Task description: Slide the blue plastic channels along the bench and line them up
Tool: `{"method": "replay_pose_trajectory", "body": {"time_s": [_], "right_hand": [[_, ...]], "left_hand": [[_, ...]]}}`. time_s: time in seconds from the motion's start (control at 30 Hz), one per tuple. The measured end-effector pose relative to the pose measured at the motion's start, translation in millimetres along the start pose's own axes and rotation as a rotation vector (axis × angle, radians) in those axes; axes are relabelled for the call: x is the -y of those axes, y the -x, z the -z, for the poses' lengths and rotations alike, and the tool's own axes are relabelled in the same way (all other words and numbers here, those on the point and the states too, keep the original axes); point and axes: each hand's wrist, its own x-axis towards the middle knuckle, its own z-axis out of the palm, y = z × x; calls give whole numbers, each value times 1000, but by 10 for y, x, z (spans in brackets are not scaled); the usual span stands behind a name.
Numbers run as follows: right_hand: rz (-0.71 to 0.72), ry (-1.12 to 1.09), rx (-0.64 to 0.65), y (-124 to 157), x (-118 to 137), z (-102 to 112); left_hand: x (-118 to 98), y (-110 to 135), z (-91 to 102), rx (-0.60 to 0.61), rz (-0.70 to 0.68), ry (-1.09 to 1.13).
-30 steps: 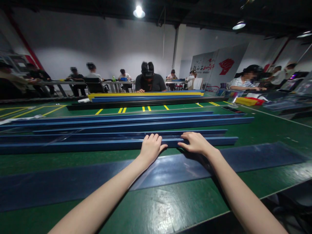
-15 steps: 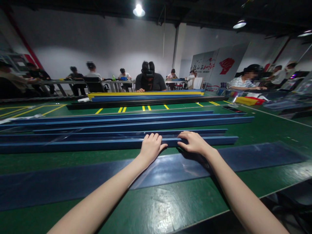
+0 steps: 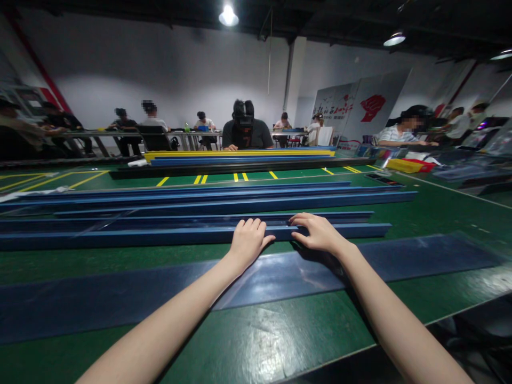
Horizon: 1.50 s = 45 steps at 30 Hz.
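Observation:
A long blue U-shaped channel (image 3: 132, 238) lies across the green table in front of me. My left hand (image 3: 248, 240) grips its near wall, fingers hooked over the top edge and thumb pointing right along the front. A short gap to the right, my right hand (image 3: 318, 233) straddles the same wall, its thumb on the front face and its curled fingers inside the channel. The fingertips of the left hand are hidden behind the wall. Below both wrists a flat, glossy dark-blue strip (image 3: 160, 293) lies on the table, wrapped in or made of clear plastic.
More blue channels (image 3: 240, 204) lie parallel just beyond. Farther back are a yellow bar (image 3: 240, 154) and a black bar (image 3: 256, 168). A phone (image 3: 383, 180) and a yellow tray (image 3: 404, 166) sit at right. A person (image 3: 247, 130) sits opposite; others work behind.
The fingers of my right hand have shifted very slightly up and left over the channel. My left hand and the channel stay where they were.

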Motion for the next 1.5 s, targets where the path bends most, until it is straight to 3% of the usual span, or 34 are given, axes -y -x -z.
{"method": "replay_pose_trajectory", "body": {"time_s": [1.5], "right_hand": [[-2, 143, -8, -6, 42, -7]], "left_hand": [[14, -3, -9, 10, -11, 11]]}}
